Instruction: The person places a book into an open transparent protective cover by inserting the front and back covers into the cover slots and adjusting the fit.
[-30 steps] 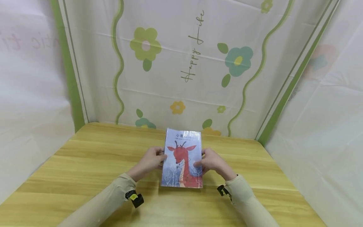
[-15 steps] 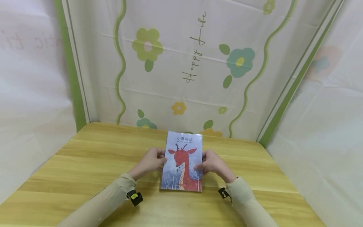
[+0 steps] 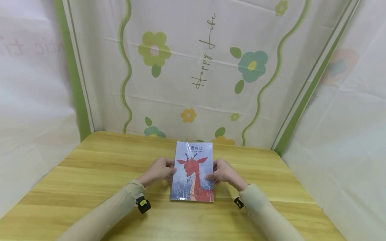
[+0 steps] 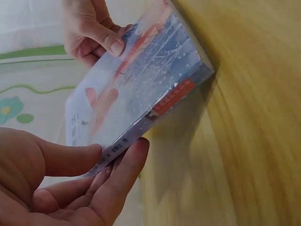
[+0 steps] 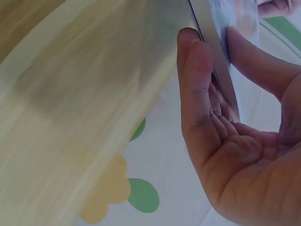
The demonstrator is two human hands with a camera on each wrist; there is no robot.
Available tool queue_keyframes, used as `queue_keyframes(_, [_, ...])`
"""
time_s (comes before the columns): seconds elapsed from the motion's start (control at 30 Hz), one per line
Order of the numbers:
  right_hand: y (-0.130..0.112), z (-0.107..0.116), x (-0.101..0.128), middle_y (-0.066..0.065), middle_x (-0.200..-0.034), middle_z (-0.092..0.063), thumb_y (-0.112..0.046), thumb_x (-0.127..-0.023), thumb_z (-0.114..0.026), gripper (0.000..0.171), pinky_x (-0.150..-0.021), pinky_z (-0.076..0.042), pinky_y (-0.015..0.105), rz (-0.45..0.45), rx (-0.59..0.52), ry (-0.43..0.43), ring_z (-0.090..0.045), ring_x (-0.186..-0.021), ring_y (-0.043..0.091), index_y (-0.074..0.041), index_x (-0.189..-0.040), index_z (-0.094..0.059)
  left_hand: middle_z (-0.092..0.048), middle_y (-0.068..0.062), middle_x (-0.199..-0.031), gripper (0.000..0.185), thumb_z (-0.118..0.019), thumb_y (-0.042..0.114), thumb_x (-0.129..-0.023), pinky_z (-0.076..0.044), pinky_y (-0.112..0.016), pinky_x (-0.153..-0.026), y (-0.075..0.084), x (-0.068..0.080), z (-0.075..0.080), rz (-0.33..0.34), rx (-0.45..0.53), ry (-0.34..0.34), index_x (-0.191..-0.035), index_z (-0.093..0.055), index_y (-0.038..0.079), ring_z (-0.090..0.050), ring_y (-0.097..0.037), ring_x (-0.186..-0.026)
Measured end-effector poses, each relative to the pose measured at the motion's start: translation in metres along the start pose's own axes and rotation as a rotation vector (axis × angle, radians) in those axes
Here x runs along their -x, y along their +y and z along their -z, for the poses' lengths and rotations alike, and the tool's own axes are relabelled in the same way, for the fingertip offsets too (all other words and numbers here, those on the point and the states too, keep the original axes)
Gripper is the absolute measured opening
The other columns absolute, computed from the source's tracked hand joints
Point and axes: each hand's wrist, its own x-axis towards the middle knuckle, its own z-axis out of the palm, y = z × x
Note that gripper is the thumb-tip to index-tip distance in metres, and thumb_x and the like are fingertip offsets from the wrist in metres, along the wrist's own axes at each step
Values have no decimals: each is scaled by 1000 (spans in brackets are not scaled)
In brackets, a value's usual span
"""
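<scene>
Spreading across the whole lower scene, one wooden table (image 3: 90,177) sits inside a tent of pale sheeting (image 3: 187,67) printed with green waves and flowers. One book (image 3: 193,174), wrapped in clear glossy film with a red deer on a bluish cover, is at the table's middle, its lower edge down at the wood and the rest tipped up toward the person. Two hands hold it, one at each long edge. The left hand (image 3: 158,169) pinches the spine side, thumb (image 4: 70,157) laid on the cover and fingers (image 4: 123,179) curled under the back. The right hand (image 3: 222,171) grips the opposite edge the same way, thumb (image 5: 263,66) on the front and a finger (image 5: 195,89) pressed behind the page block. Both sleeves are beige, each with a small dark band at the wrist. As a judgement, the step in hand looks like steadying or tilting the still-sealed book between both hands; any further move would call for keeping an even pinch on both edges, since the slick film could let the book slide, and for keeping its lower edge braced on the table.
</scene>
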Motion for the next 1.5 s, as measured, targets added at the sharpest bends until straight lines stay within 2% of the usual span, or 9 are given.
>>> queue_keyframes(0.23, [4,-1,-9,12,-80,-65,-1,-76,-82,25,-58,-59,36,-33,39,5,-64,-65,24,4,-92,-64,-66,-13,-85,18,-63,-6,-90,-60,-37,-64,0,-8,2,31,-28,-18,-107,-68,-12,-68,-26,-72])
queue_keyframes(0.47, [9,-4,-13,11,-78,-65,0,-76,-82,25,-57,-59,36,-12,49,5,-64,-65,23,6,-92,-64,-66,-14,-87,17,-64,-5,-91,-60,-35,-65,-3,-15,0,71,-23,-28,-106,-69,-11,-67,-24,-73])
queue_keyframes(0.9, [13,-7,-21,12,-76,-64,-2,-76,-82,22,-59,-59,33,-58,59,-12,-65,-67,23,5,-87,-64,-67,-14,-82,12,-62,-7,-91,-60,-34,-62,-11,-22,-4,89,-49,-28,-100,-67,-13,-68,-24,-68])
queue_keyframes(1.13, [16,-8,-24,10,-73,-65,-3,-76,-83,20,-56,-58,32,-55,86,-21,-65,-61,22,3,-83,-65,-66,-14,-80,8,-67,-4,-90,-60,-32,-60,-17,-26,-7,120,-53,12,-95,-69,-10,-67,-22,-66])
queue_keyframes(1.5, [14,-7,-30,12,-71,-66,0,-77,-82,18,-57,-59,34,-131,76,-45,-67,-61,22,5,-83,-66,-65,-15,-81,7,-69,-6,-87,-59,-31,-58,-18,-30,-11,132,-46,89,-93,-68,-10,-67,-22,-64])
